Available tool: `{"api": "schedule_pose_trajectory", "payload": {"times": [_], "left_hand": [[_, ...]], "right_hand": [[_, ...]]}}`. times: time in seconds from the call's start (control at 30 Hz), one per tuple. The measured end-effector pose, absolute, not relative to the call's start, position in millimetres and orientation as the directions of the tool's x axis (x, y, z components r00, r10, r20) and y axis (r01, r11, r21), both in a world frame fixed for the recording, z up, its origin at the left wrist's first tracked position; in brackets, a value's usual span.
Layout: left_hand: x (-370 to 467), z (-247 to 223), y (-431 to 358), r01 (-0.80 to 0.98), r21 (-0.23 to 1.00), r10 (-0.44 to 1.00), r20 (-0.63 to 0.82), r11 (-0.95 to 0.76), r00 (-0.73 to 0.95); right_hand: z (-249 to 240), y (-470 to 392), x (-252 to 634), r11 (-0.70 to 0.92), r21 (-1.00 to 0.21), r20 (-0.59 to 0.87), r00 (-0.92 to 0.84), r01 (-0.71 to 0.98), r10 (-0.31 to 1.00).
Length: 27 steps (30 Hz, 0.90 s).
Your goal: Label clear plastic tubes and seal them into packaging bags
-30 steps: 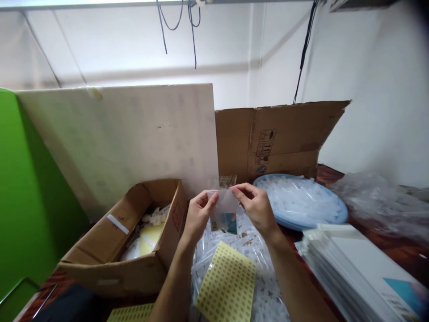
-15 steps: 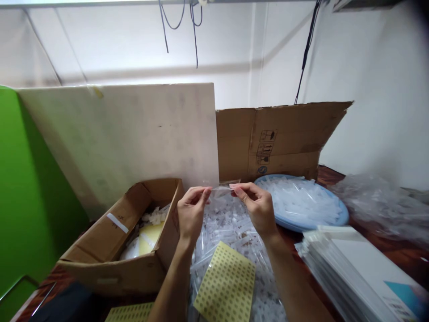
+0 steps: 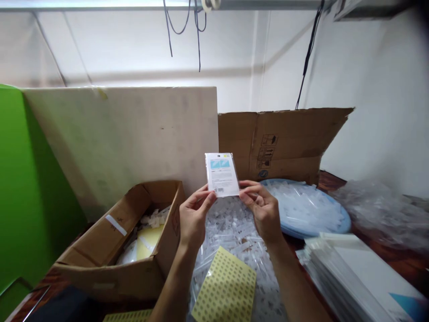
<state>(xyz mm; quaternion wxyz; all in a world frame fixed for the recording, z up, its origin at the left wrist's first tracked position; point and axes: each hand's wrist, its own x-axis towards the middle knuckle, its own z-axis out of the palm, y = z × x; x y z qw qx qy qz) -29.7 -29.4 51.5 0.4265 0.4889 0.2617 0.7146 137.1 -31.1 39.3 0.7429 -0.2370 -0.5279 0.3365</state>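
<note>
Closest in: yellow dotted sheet, taken as landmark; under it and stretching beyond, heap of clear plastic pieces. Right of sheet, stack of white packs; left of sheet, open carton. Beyond sheet, held above heap: printed packet, text side facing camera. Both hands at its lower corners, left hand and right hand each pinching between thumb and fingers. For good handling, probably best to grip lightly, keep both corners level, avoid creasing or covering print. Farther, right of sheet: blue tray. Farthest beyond sheet: upright brown cardboard.
</note>
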Motion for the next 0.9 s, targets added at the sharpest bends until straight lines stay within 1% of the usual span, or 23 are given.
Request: {"api": "schedule_pose_trajectory", "payload": {"times": [0.1, 0.23, 0.33, 0.43, 0.57, 0.77, 0.9], "left_hand": [[-33.6, 50.9, -27.7, -0.315, 0.78, 0.84, 0.515, -0.541, -0.168], [-38.8, 53.3, -27.8, -0.299, 0.787, 0.838, 0.538, -0.539, -0.095], [-39.1, 53.5, -27.9, -0.309, 0.796, 0.85, 0.519, -0.52, -0.094], [-35.5, 49.6, -26.6, -0.339, 0.793, 0.861, 0.485, -0.506, -0.153], [-27.4, 43.1, -26.8, -0.371, 0.776, 0.86, 0.464, -0.51, -0.213], [-19.8, 46.0, -34.6, -0.364, 0.763, 0.845, 0.498, -0.534, -0.195], [-18.5, 49.8, -38.8, -0.314, 0.779, 0.84, 0.501, -0.543, -0.209]], "right_hand": [[35.6, -28.0, 137.1, 0.58, -0.755, 0.565, 0.146, -0.305, 0.812], [34.8, -28.1, 137.9, 0.554, -0.79, 0.536, 0.143, -0.262, 0.832], [36.0, -29.3, 138.1, 0.548, -0.794, 0.529, 0.144, -0.264, 0.836], [35.7, -29.3, 136.7, 0.546, -0.788, 0.527, 0.145, -0.285, 0.837], [32.3, -26.0, 134.2, 0.548, -0.766, 0.516, 0.188, -0.336, 0.836], [28.8, -22.0, 134.2, 0.548, -0.761, 0.493, 0.24, -0.347, 0.836], [28.1, -23.0, 136.0, 0.536, -0.771, 0.479, 0.242, -0.344, 0.844]]}}
